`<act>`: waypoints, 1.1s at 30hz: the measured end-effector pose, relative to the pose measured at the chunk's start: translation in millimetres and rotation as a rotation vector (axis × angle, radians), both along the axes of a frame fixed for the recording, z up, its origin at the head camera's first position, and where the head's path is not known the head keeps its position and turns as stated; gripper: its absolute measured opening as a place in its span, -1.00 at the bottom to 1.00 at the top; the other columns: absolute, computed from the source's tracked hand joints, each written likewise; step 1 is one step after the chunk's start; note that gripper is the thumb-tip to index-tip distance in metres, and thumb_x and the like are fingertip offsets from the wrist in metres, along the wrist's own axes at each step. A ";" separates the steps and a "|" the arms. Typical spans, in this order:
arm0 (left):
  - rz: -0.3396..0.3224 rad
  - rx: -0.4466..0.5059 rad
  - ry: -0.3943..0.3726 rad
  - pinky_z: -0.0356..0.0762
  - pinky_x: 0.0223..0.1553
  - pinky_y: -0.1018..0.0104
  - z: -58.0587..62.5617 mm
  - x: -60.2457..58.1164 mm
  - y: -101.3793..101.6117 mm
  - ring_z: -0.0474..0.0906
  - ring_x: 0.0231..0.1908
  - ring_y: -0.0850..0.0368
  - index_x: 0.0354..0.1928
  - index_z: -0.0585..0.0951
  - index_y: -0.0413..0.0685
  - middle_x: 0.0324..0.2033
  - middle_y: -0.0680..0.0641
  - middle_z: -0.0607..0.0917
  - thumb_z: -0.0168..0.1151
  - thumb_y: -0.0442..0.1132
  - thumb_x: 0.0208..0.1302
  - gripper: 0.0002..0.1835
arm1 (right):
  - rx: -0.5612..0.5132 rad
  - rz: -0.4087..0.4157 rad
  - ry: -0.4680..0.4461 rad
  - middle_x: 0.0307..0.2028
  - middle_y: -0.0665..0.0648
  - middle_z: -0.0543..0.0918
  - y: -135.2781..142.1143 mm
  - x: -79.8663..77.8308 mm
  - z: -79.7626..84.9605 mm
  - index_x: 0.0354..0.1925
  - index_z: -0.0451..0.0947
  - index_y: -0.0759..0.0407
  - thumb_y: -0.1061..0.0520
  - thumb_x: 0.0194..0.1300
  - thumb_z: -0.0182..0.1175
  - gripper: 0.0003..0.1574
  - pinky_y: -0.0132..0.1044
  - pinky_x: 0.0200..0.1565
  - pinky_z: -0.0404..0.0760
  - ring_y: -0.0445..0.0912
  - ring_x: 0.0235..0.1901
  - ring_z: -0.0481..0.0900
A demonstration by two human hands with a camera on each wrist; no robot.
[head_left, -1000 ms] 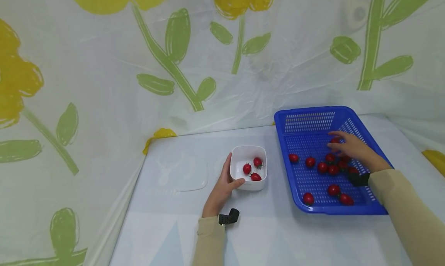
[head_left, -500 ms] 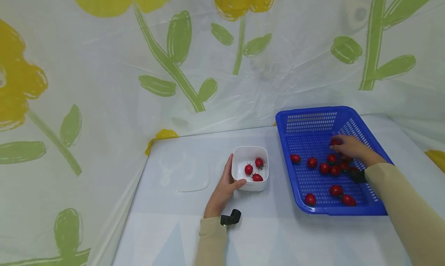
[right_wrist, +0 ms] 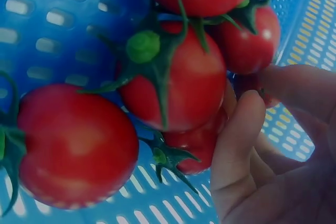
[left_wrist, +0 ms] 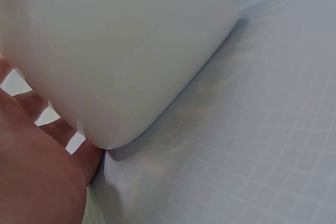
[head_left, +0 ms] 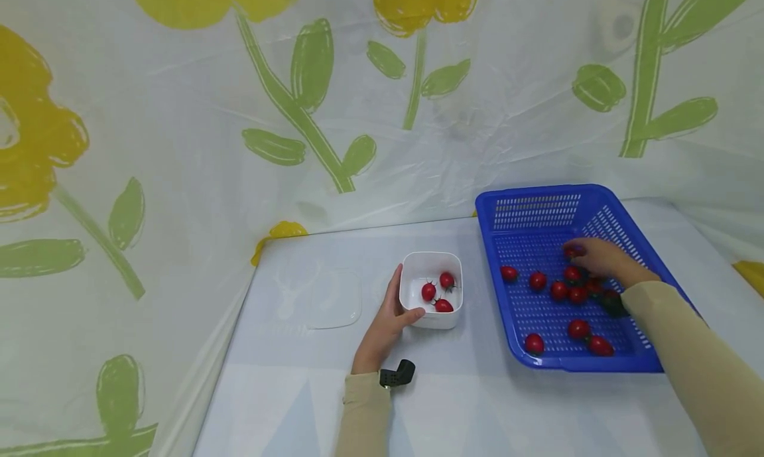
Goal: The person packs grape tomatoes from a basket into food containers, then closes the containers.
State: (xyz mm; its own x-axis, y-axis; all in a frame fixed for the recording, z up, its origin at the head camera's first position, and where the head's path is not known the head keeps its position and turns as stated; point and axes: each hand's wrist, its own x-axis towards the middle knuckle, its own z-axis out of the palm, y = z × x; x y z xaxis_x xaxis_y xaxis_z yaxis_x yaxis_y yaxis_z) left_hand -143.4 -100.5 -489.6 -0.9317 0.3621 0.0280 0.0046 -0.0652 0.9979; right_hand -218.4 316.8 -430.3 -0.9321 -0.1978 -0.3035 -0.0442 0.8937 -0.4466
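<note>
A white square container (head_left: 438,320) stands on the table with three red cherry tomatoes inside, one of them a tomato (head_left: 428,291) near the middle. My left hand (head_left: 382,327) grips its left side, thumb at the front rim and fingers along the wall. In the left wrist view the container's wall (left_wrist: 131,51) fills the upper part, the palm beside it. My right hand (head_left: 604,258) reaches into the blue basket (head_left: 500,304) and pinches a cherry tomato (head_left: 573,251), mostly covered by the fingers. The right wrist view shows that tomato (right_wrist: 254,84) between thumb and fingers, behind closer tomatoes (right_wrist: 79,145).
Several more cherry tomatoes (head_left: 559,290) lie loose on the basket floor. A clear lid (head_left: 337,301) lies flat on the table (head_left: 453,391), left of the container. Behind the table hangs a white flower-patterned sheet (head_left: 197,145).
My right hand's fingers, spread around the tomato a second ago, have drawn together on it, and the hand has shifted slightly. My left hand keeps its grip on the container.
</note>
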 end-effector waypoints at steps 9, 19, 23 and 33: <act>0.000 -0.010 -0.014 0.14 0.16 0.07 -0.1 1.2 2.1 -0.10 0.31 0.08 0.33 -0.12 0.51 0.34 0.23 -0.09 0.19 -0.25 0.15 -0.11 | 0.019 0.004 -0.002 -0.15 0.48 0.47 -3.0 2.3 -1.4 0.03 0.34 0.47 0.22 0.15 0.10 -0.50 0.09 -0.24 0.47 0.16 -0.29 0.51; -0.003 -0.004 0.004 0.06 0.19 0.02 0.5 1.5 2.4 -0.15 0.32 0.07 0.33 -0.13 0.49 0.35 0.20 -0.10 0.21 -0.21 0.14 -0.11 | -0.037 0.041 0.041 -0.20 0.43 0.51 1.0 1.7 1.4 -0.01 0.39 0.44 0.16 0.18 0.11 -0.54 0.02 -0.29 0.50 0.01 -0.41 0.56; 0.005 -0.016 0.002 0.08 0.19 0.05 0.9 1.8 1.9 -0.15 0.32 0.10 0.32 -0.11 0.52 0.35 0.21 -0.09 0.20 -0.23 0.14 -0.12 | -0.065 0.034 0.051 -0.13 0.48 0.47 1.6 4.1 9.8 0.01 0.38 0.42 0.13 0.20 0.10 -0.53 -0.05 -0.35 0.53 -0.02 -0.44 0.57; 0.012 -0.017 -0.012 0.17 0.16 0.12 4.1 1.7 1.2 -0.08 0.30 0.12 0.34 -0.12 0.49 0.33 0.27 -0.06 0.18 -0.25 0.16 -0.12 | -0.064 0.013 0.165 -0.08 0.44 0.45 -0.4 8.5 29.8 0.04 0.39 0.36 0.07 0.17 0.15 -0.47 0.24 -0.11 0.33 0.28 -0.10 0.39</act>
State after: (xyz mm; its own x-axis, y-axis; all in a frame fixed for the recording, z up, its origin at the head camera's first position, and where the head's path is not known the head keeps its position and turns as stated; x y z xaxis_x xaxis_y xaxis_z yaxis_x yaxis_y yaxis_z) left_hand -141.6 -99.3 -485.5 -0.9361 0.3515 0.0110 -0.0065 -0.0486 0.9988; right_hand -210.0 316.4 -400.5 -0.9654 -0.2245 -0.1328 -0.1333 0.8623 -0.4886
